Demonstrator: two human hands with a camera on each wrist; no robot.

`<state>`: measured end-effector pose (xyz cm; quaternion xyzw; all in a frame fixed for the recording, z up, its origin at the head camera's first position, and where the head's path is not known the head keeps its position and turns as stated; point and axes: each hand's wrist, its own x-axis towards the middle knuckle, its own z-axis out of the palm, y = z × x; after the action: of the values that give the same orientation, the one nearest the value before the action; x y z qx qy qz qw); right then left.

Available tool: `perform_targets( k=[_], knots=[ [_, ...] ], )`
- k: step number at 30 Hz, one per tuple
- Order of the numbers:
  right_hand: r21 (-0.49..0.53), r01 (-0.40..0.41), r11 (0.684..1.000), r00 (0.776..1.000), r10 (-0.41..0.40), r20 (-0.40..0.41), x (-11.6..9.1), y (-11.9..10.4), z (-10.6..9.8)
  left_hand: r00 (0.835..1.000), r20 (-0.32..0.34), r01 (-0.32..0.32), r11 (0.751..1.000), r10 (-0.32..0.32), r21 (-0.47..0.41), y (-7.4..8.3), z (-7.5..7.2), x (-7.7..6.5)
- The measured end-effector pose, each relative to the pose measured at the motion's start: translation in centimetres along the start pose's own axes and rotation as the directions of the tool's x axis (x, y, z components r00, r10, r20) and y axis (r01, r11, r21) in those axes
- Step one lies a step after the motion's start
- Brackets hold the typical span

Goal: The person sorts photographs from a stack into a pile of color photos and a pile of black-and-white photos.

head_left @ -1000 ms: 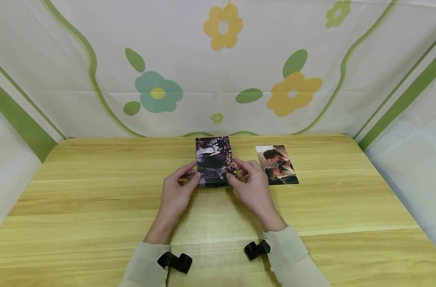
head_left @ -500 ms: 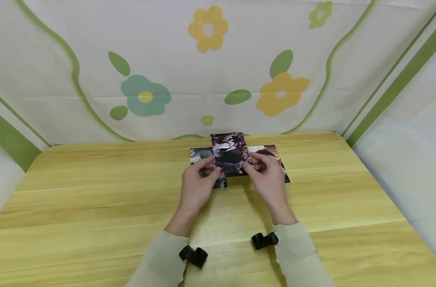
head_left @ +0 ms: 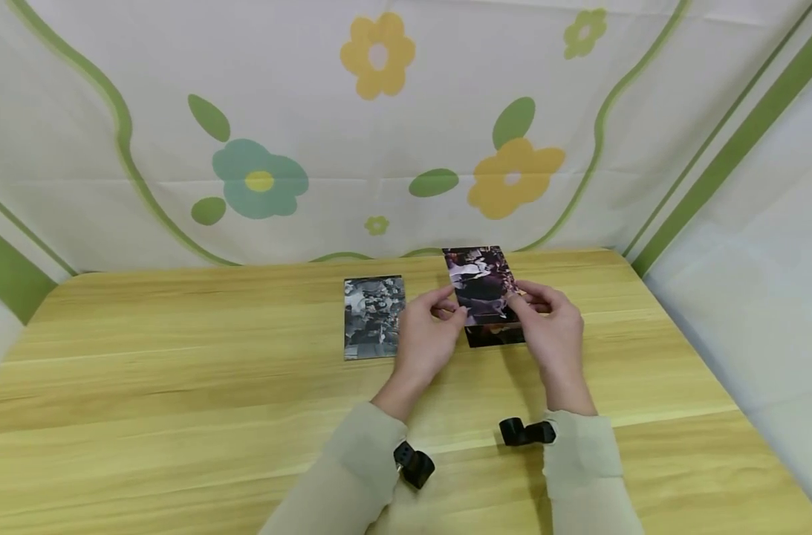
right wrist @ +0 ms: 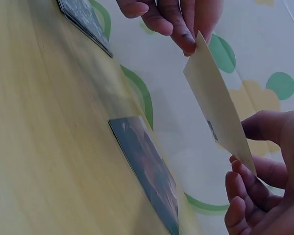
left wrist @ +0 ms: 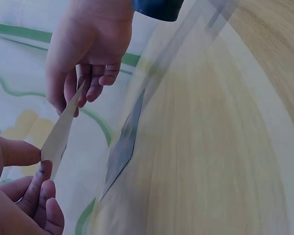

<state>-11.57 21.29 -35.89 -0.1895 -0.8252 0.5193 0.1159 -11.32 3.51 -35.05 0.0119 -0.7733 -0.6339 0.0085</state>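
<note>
In the head view my left hand [head_left: 427,334] and right hand [head_left: 554,334] hold a dark purple-toned photo print [head_left: 482,286] by its two side edges, thumbs on the picture face. The right wrist view shows the print's plain pale back [right wrist: 215,95] raised above the table. Below it, another photo print [right wrist: 147,171] with brownish figures lies flat; in the head view only its dark lower strip [head_left: 495,336] shows. Left of my hands lies a thin stack of prints with a black-and-white picture [head_left: 372,316] on top.
The wooden table [head_left: 178,416] runs back to a white cloth [head_left: 352,126] printed with flowers, which hangs along its far edge. Black wrist cameras sit at the left cuff [head_left: 414,464] and the right cuff [head_left: 527,432].
Both hands have lifted the purple-toned print off the stack and carried it right, over the other print. The black-and-white picture beneath is now uncovered. The head view has shifted somewhat.
</note>
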Motion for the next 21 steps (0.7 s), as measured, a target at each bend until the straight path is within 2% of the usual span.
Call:
perform_targets(
  k=[6, 12, 21],
  knots=[
    [-0.058, -0.007, 0.998, 1.0, 0.006, -0.025, 0.4, 0.7, -0.5, 0.999, 0.04, -0.015, 1.0, 0.014, 0.021, -0.3, 1.3, 0.2],
    [-0.192, -0.008, 0.981, 1.0, 0.012, 0.016, 0.9, 2.0, -1.0, 0.997, 0.079, 0.011, 0.996, -0.018, 0.086, -1.4, 2.8, 0.3],
    [-0.252, 0.01, 0.968, 0.997, 0.009, 0.074, 1.6, 3.5, -0.1, 0.999, 0.041, 0.02, 0.976, -0.03, 0.216, -2.6, 3.1, 0.5]
  ],
)
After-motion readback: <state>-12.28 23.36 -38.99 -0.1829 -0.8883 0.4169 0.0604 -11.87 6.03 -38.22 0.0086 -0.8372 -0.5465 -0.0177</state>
